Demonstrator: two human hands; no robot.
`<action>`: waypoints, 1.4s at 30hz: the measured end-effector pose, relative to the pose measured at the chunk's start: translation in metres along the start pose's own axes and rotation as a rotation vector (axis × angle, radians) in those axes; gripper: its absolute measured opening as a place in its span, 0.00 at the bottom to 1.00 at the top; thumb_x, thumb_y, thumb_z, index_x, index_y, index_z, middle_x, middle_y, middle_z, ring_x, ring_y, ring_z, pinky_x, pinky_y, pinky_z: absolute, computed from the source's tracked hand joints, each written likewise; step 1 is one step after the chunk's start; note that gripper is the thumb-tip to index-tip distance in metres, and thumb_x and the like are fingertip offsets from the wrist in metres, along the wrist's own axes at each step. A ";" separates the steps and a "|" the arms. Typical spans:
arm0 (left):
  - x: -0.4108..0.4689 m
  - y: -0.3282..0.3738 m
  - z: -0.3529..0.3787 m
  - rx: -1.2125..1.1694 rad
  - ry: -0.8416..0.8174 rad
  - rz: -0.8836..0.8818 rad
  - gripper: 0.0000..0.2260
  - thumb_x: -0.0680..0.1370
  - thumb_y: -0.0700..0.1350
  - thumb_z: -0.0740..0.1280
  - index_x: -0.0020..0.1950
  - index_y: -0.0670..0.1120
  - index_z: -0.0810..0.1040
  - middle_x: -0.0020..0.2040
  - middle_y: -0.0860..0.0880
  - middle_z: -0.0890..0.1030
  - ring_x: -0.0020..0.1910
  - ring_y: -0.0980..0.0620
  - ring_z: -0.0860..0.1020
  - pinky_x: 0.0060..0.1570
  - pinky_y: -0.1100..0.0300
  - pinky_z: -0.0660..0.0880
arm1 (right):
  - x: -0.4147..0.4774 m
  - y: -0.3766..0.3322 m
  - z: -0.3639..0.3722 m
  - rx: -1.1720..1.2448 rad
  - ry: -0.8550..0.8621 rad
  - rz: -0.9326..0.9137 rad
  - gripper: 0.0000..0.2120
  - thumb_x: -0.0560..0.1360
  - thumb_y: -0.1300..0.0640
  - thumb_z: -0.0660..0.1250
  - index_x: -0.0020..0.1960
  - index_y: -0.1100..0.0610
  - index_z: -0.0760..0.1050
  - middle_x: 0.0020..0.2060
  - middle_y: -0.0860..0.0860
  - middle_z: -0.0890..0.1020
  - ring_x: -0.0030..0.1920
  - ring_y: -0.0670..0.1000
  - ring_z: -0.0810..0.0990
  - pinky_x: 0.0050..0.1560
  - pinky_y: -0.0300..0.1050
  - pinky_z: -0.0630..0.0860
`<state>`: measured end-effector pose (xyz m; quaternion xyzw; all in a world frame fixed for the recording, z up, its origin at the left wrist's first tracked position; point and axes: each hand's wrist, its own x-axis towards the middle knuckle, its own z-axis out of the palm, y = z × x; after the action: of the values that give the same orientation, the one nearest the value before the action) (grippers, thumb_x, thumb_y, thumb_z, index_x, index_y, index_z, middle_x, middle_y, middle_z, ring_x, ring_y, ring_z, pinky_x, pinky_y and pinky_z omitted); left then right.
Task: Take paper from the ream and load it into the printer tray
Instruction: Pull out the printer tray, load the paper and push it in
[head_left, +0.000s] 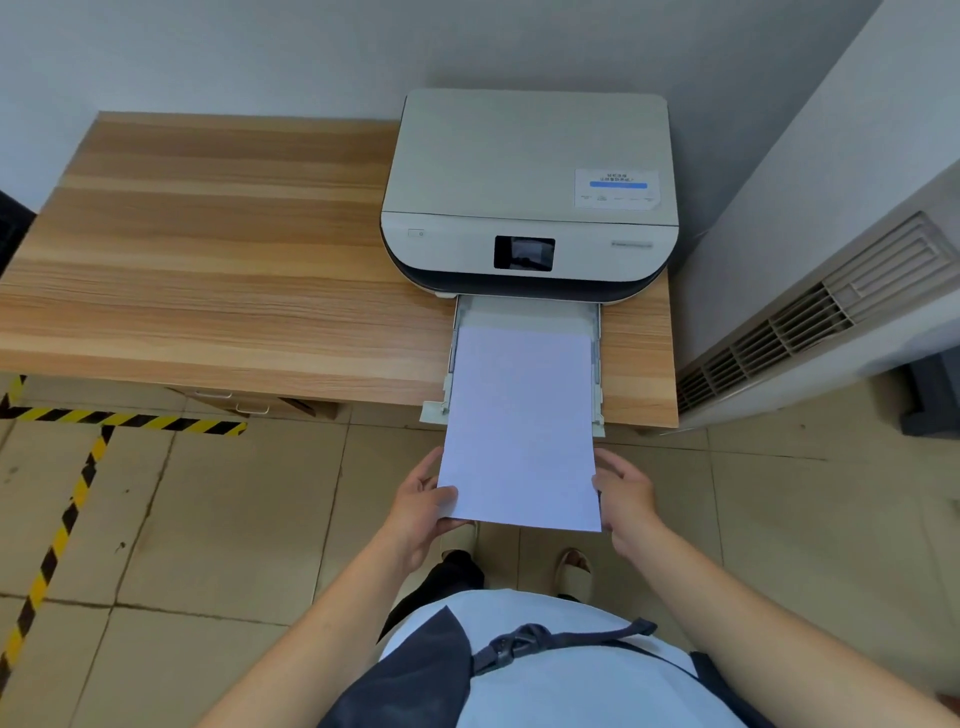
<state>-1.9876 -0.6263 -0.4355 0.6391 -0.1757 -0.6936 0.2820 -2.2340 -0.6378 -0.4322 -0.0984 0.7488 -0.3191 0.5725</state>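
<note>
A white printer (530, 171) with a dark base and a small black screen stands at the right end of a wooden desk (208, 260). Its paper tray (598, 332) is pulled out toward me past the desk's front edge. A stack of white paper (519, 426) lies with its far half inside the tray and its near half sticking out over the floor. My left hand (423, 506) grips the stack's near left corner, thumb on top. My right hand (623, 493) holds the near right edge. No ream is in view.
A grey wall runs behind the desk. A white unit with vent grilles (810, 322) stands close on the right of the desk. Yellow-black tape (124, 418) marks the tiled floor on the left. Desk drawers (234, 402) show under the front edge.
</note>
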 end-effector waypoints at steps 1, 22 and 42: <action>0.001 -0.001 0.000 -0.003 -0.001 -0.005 0.32 0.77 0.30 0.64 0.78 0.53 0.65 0.64 0.48 0.82 0.55 0.46 0.85 0.46 0.50 0.83 | 0.001 0.004 -0.002 0.003 0.000 0.000 0.19 0.79 0.68 0.60 0.64 0.52 0.76 0.52 0.54 0.84 0.46 0.57 0.85 0.40 0.51 0.83; 0.005 0.005 0.005 0.012 0.027 -0.060 0.28 0.79 0.31 0.58 0.74 0.55 0.71 0.64 0.51 0.80 0.57 0.45 0.80 0.49 0.46 0.83 | -0.003 0.005 -0.013 0.006 -0.044 0.008 0.17 0.79 0.69 0.60 0.62 0.54 0.77 0.55 0.53 0.82 0.46 0.53 0.81 0.20 0.33 0.70; 0.002 0.011 0.003 0.088 -0.004 -0.022 0.33 0.77 0.26 0.61 0.76 0.54 0.68 0.60 0.45 0.81 0.52 0.44 0.84 0.48 0.46 0.84 | -0.008 0.012 -0.018 0.026 -0.124 0.108 0.23 0.78 0.71 0.59 0.65 0.50 0.73 0.58 0.56 0.81 0.51 0.57 0.83 0.44 0.56 0.84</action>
<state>-1.9884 -0.6366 -0.4305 0.6513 -0.1998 -0.6897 0.2455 -2.2450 -0.6180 -0.4303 -0.0700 0.7121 -0.2907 0.6353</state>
